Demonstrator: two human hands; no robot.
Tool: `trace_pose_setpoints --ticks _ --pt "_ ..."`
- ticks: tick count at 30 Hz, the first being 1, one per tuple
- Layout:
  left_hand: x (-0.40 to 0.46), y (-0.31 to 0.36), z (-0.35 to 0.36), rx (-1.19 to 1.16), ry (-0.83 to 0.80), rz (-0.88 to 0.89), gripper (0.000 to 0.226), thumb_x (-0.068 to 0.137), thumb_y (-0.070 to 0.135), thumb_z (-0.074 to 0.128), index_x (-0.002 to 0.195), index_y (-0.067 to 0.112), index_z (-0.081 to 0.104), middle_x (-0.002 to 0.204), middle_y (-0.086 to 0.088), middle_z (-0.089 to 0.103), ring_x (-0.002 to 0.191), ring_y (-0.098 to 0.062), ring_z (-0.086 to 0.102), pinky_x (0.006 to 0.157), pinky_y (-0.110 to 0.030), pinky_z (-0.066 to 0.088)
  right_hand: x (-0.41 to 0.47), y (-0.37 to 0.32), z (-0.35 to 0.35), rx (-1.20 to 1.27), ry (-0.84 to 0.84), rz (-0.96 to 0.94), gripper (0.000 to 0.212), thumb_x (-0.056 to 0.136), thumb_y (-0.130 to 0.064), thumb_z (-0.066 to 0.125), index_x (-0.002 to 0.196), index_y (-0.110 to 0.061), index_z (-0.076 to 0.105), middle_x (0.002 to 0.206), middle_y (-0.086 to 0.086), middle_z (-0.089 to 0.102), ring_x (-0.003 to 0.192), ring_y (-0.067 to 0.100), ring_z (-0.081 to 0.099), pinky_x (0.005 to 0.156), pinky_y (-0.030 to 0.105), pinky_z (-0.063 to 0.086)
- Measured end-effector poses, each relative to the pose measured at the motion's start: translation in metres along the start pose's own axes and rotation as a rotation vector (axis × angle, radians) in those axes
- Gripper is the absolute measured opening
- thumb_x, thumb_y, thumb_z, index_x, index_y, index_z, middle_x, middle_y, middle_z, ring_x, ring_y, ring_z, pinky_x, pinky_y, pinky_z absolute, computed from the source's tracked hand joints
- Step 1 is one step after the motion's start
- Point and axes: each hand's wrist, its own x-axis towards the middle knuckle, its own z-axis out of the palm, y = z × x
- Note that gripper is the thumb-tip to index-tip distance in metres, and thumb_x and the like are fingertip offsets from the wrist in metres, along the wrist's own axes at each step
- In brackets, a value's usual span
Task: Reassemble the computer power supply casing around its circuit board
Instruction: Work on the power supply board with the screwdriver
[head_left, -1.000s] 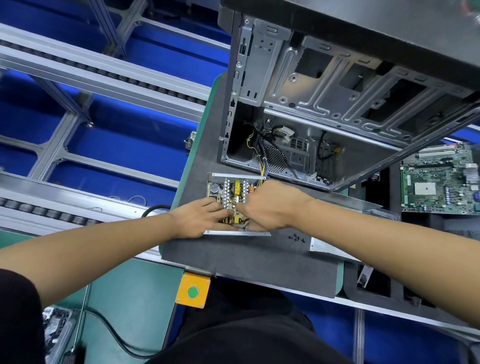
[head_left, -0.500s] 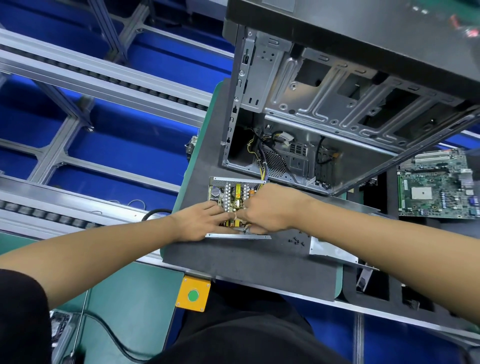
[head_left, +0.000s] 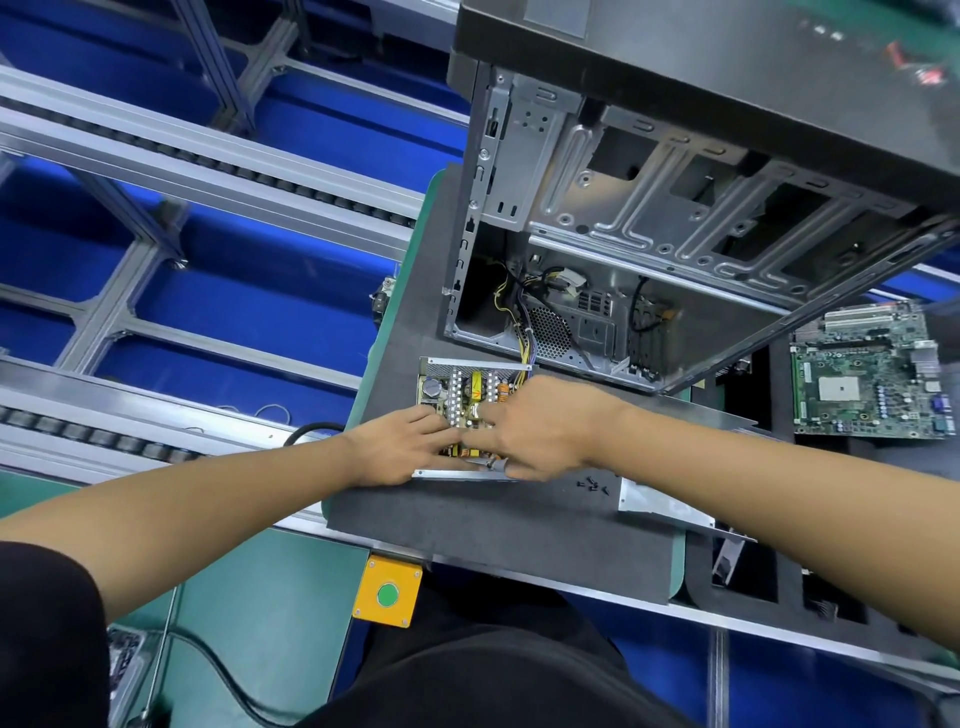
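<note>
Hands (head_left: 467, 441) unmoved on exposed board (head_left: 467, 389).

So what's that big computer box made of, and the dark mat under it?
The computer box looks like bare sheet metal: silvery grey, shiny, with stamped ridges and holes. The mat seems to be foam or rubber: dull dark grey, grainy, no shine.

Both bare forearms reach forward, converging at centre. Left hand (head_left: 402, 449) lies palm down, fingers (head_left: 434, 415) fairly straight, extended rightward. Right hand (head_left: 540, 426) back-up, fingers curled under, tips hidden; grip unclear. Hands touch.
</note>
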Motion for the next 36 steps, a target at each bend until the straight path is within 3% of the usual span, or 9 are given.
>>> trace_pose_setpoints --ticks 3,8,12,16,22,26,30,33,36 --pt "0.000 0.000 0.000 0.002 0.000 -0.010 0.074 0.075 0.012 0.028 0.146 0.031 0.039 0.109 -0.006 0.041 0.089 -0.027 0.048 0.083 -0.038 0.037 -0.001 0.000 -0.002 0.028 0.018 0.001 0.045 0.092 -0.024 0.049 0.132 -0.025 0.027 0.086 0.004 0.047 0.050 0.029 0.047 0.041 0.033 0.023" --pt "0.000 -0.001 -0.003 0.024 0.009 -0.003 0.070 0.074 0.012 0.032 0.141 0.028 0.047 0.112 -0.006 0.041 0.090 -0.026 0.042 0.084 -0.038 0.036 -0.004 0.004 -0.003 -0.002 -0.034 -0.030 0.024 0.105 -0.029 0.037 0.127 -0.019 0.041 0.092 0.007 0.062 0.062 0.030 0.051 0.053 0.038 0.043" --pt "-0.001 -0.004 -0.005 0.058 0.013 0.045 0.066 0.071 0.013 0.050 0.135 0.026 0.055 0.121 -0.006 0.045 0.090 -0.025 0.043 0.087 -0.037 0.036 -0.005 0.002 -0.004 -0.061 -0.019 -0.042 0.037 0.107 -0.036 0.033 0.139 -0.018 0.037 0.087 0.007 0.066 0.062 0.028 0.045 0.057 0.037 0.044" --pt "-0.003 -0.007 -0.005 0.068 -0.023 0.061 0.064 0.080 0.011 0.036 0.140 0.025 0.054 0.128 -0.006 0.058 0.091 -0.025 0.054 0.090 -0.036 0.042 -0.004 0.004 -0.004 -0.077 -0.017 -0.043 0.046 0.105 -0.035 0.033 0.150 -0.021 0.032 0.084 0.007 0.066 0.063 0.030 0.052 0.058 0.036 0.045" --pt "-0.004 -0.007 -0.007 0.114 -0.077 0.076 0.065 0.078 0.013 0.039 0.138 0.028 0.062 0.129 -0.003 0.063 0.091 -0.022 0.057 0.094 -0.034 0.039 -0.011 0.009 0.001 -0.004 -0.022 -0.057 0.033 0.103 -0.035 0.038 0.132 -0.021 0.041 0.080 0.006 0.065 0.064 0.031 0.056 0.065 0.041 0.053" --pt "-0.005 -0.006 -0.007 0.109 -0.101 0.066 0.068 0.079 0.013 0.033 0.138 0.029 0.062 0.132 -0.003 0.063 0.093 -0.021 0.059 0.094 -0.033 0.038 -0.015 0.011 0.003 0.025 -0.020 -0.051 0.036 0.101 -0.037 0.041 0.135 -0.024 0.041 0.084 0.003 0.063 0.061 0.028 0.052 0.061 0.040 0.051" --pt "-0.003 -0.007 -0.010 0.131 -0.110 0.075 0.065 0.079 0.013 0.037 0.136 0.029 0.063 0.133 -0.004 0.063 0.094 -0.022 0.057 0.094 -0.034 0.035 -0.016 0.011 0.004 0.055 0.020 -0.024 0.050 0.100 -0.036 0.044 0.146 -0.031 0.025 0.083 0.003 0.061 0.065 0.030 0.057 0.058 0.039 0.050" --pt "-0.004 -0.006 -0.012 0.128 -0.100 0.088 0.064 0.079 0.014 0.050 0.139 0.031 0.060 0.132 -0.003 0.062 0.094 -0.022 0.054 0.093 -0.034 0.037 -0.016 0.008 0.006 0.071 0.054 -0.005 0.047 0.100 -0.031 0.045 0.136 -0.033 0.014 0.081 0.008 0.065 0.063 0.032 0.058 0.059 0.041 0.050" --pt "-0.003 -0.005 -0.012 0.113 -0.061 0.069 0.066 0.080 0.013 0.041 0.142 0.030 0.057 0.129 -0.005 0.061 0.093 -0.023 0.047 0.092 -0.035 0.036 -0.016 0.007 0.008 0.088 0.059 0.009 0.042 0.102 -0.032 0.045 0.130 -0.032 0.013 0.084 0.011 0.062 0.059 0.031 0.052 0.058 0.041 0.049"
